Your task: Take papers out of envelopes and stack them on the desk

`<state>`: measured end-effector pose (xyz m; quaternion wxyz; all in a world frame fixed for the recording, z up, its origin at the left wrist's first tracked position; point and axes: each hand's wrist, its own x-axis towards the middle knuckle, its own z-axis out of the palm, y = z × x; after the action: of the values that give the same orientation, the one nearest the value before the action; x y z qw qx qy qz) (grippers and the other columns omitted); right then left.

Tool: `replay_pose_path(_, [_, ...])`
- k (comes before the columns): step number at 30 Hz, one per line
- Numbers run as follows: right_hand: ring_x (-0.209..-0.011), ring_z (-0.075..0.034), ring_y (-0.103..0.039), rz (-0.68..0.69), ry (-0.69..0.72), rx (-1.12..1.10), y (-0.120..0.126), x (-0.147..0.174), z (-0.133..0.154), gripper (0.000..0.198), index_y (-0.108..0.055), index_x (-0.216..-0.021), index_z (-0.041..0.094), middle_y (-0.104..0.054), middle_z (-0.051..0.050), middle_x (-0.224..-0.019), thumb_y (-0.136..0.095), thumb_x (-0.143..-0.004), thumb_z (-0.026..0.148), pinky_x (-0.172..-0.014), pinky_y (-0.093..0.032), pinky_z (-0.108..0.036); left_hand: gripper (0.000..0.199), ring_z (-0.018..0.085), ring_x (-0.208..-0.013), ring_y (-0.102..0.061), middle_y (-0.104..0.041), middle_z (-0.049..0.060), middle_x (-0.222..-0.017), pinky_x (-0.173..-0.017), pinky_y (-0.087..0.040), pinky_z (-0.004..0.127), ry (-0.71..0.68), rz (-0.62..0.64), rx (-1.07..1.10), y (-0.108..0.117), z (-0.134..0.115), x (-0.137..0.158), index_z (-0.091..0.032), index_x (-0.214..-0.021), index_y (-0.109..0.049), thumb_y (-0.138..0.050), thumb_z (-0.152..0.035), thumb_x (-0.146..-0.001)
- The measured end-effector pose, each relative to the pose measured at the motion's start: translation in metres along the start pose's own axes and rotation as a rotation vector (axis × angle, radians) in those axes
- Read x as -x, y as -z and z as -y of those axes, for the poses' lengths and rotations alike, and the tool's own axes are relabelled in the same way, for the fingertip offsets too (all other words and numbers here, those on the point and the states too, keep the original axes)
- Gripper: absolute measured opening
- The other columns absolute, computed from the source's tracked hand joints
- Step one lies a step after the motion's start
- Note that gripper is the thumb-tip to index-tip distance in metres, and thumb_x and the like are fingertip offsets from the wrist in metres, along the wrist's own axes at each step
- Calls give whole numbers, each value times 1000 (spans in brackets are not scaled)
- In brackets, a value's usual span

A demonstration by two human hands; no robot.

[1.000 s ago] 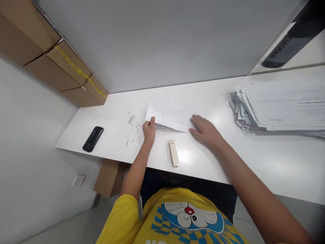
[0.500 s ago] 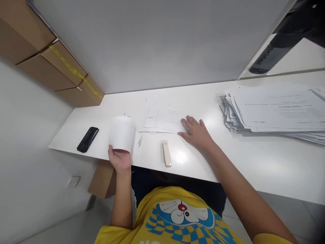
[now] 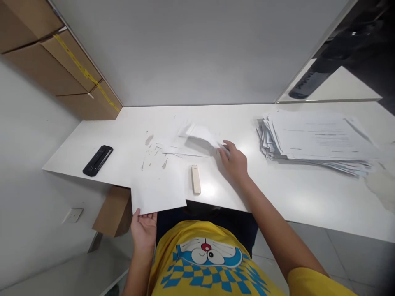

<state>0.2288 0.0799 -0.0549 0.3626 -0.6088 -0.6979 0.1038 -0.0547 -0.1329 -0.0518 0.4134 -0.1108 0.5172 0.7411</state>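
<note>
My left hand (image 3: 144,228) grips the near edge of a blank white sheet (image 3: 159,189), thumb on top and fingers beneath. The sheet sticks out past the table's front edge. My right hand (image 3: 234,162) pinches the right end of another paper (image 3: 200,133), which is lifted, curved and blurred by motion. Under it several papers (image 3: 182,151) lie on the table. Between my hands rests a cream-coloured, slim stapler-like object (image 3: 196,179), touched by neither hand.
A thick stack of printed papers (image 3: 317,135) lies on the white table (image 3: 271,185) at the right. At the left is a black flat device (image 3: 98,160). Cardboard boxes (image 3: 74,65) stand at the back left, beside a grey panel (image 3: 197,49). Another box (image 3: 114,211) sits below the table.
My left hand has moved toward me, and its sheet, curled before, now lies flatter over the table edge. My right hand, flat on the papers before, has lifted one by its right end.
</note>
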Motion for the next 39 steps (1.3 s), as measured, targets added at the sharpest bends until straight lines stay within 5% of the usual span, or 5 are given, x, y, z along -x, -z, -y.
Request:
replay_pose_path(5, [-82, -24, -67, -103, 354, -153, 20, 33, 73, 31, -57, -122, 23, -73, -9, -99, -40, -99, 37, -70, -52, -36, 38, 25, -113, -65, -68, 11, -120, -93, -57, 41, 48, 196, -152, -5, 13, 31, -23, -126, -63, -55, -41, -94])
replay_pose_path(11, [-83, -23, -61, 294, 813, 63, -8, 113, 126, 41, -56, -128, 13, -70, -14, -106, -47, -88, 6, -72, -48, -37, 55, 30, -120, -61, -66, 13, -126, -94, -56, 45, 20, 346, -129, -18, 24, 42, -24, -135, -58, -52, -57, -91])
replay_pose_path(26, [-139, -35, -39, 429, 613, -14, -42, 107, 129, 56, -37, -147, 7, -47, -25, -145, -46, -96, 29, -111, -35, -56, 33, 21, -110, -68, -71, 10, -118, -100, -53, 33, -130, -5, -83, -45, 35, 13, -17, -128, -62, -51, -25, -97])
replay_pose_path(33, [-123, -30, -52, 507, 712, -130, -38, 128, 91, 39, -54, -132, 10, -60, -18, -129, -45, -97, 25, -111, -38, -54, 37, 25, -113, -65, -69, 11, -123, -93, -56, 34, -80, -101, -93, -33, 36, 16, -19, -128, -62, -55, -34, -95])
replay_pose_path(39, [-101, -26, -61, 438, 833, -283, -20, 129, 78, 32, -64, -116, 12, -68, -16, -110, -44, -91, 11, -91, -52, -47, 49, 26, -125, -59, -66, 7, -130, -96, -55, 33, -194, 64, -25, -39, 33, 26, -25, -130, -63, -46, -55, -94])
